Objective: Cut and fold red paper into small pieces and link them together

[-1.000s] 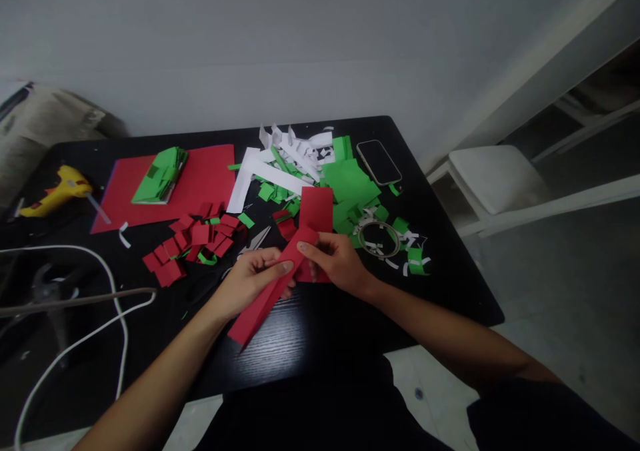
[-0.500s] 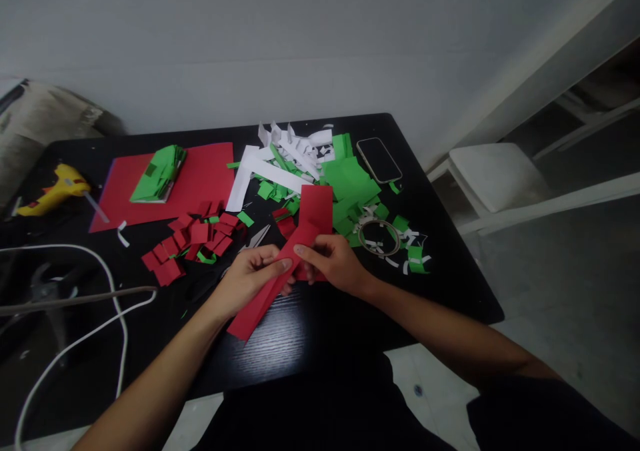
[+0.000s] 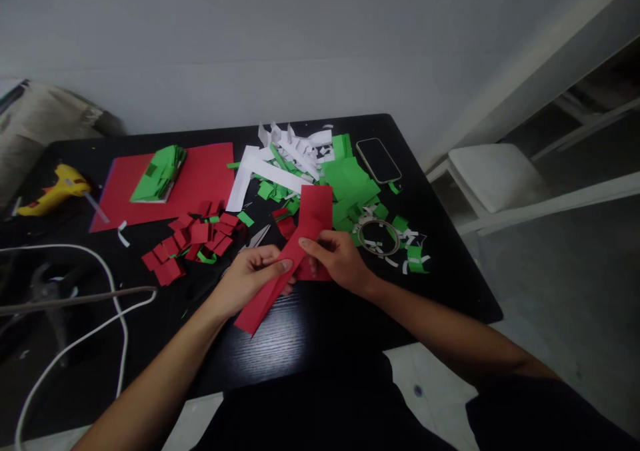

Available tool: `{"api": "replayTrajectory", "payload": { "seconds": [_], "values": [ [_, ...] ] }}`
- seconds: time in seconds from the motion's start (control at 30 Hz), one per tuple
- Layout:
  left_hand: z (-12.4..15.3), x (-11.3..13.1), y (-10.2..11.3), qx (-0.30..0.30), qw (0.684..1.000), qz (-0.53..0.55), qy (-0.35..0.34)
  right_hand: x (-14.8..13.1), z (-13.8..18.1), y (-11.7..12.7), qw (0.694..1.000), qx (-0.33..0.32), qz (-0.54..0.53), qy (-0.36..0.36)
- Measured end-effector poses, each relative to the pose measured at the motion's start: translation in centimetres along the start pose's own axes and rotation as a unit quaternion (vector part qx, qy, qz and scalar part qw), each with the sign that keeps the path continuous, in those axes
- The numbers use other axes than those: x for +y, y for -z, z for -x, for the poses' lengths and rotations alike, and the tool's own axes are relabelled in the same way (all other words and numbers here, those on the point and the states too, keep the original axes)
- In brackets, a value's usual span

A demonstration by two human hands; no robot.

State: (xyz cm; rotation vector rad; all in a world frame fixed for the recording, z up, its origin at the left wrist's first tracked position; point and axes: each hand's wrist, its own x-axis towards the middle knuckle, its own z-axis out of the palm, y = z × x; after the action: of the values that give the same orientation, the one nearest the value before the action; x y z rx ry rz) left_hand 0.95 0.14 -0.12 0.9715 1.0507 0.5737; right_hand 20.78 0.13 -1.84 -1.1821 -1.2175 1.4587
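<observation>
A folded strip of red paper point(image 3: 260, 302) slants across the front of the table, held between both hands. My left hand point(image 3: 253, 274) grips its middle, thumb on top and fingers underneath. Near its upper end my right hand point(image 3: 340, 256) pinches it, thumb pressed on the surface. Beneath the hands lies another piece of red paper point(image 3: 317, 201), partly covered. Scissors point(image 3: 257, 238) rest beside my left hand, their handles mostly hidden in shadow. Left of them is a heap of small folded red paper pieces point(image 3: 200, 233) with a few green bits.
On the black table point(image 3: 440, 264) are green paper scraps point(image 3: 350, 181), white paper scraps point(image 3: 300, 148), a phone point(image 3: 379, 160) and a ring point(image 3: 361, 238). A red sheet point(image 3: 210, 171) carries a green paper bundle point(image 3: 159, 171). A yellow glue gun point(image 3: 60, 190) and white cable point(image 3: 123, 331) lie left.
The strip's lower end has shifted slightly up and to the right. My right hand has moved a little to the right along with it; my left hand is nearly still.
</observation>
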Motion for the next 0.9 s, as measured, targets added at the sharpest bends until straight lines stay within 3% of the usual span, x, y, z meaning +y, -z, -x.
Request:
{"api": "replayTrajectory", "payload": {
  "seconds": [0.17,0.43,0.9],
  "values": [
    [0.03,0.11,-0.01,0.0,1.0,0.003,-0.008,0.05,-0.13,0.04,1.0,0.009,-0.007,0.009],
    [-0.11,-0.09,-0.07,0.004,1.0,0.022,-0.017,0.19,0.08,-0.38,0.996,-0.072,-0.048,-0.032],
    [-0.26,-0.44,0.13,-0.003,1.0,0.026,-0.016,0.05,-0.36,0.2,1.0,-0.007,-0.004,0.02]
  ]
}}
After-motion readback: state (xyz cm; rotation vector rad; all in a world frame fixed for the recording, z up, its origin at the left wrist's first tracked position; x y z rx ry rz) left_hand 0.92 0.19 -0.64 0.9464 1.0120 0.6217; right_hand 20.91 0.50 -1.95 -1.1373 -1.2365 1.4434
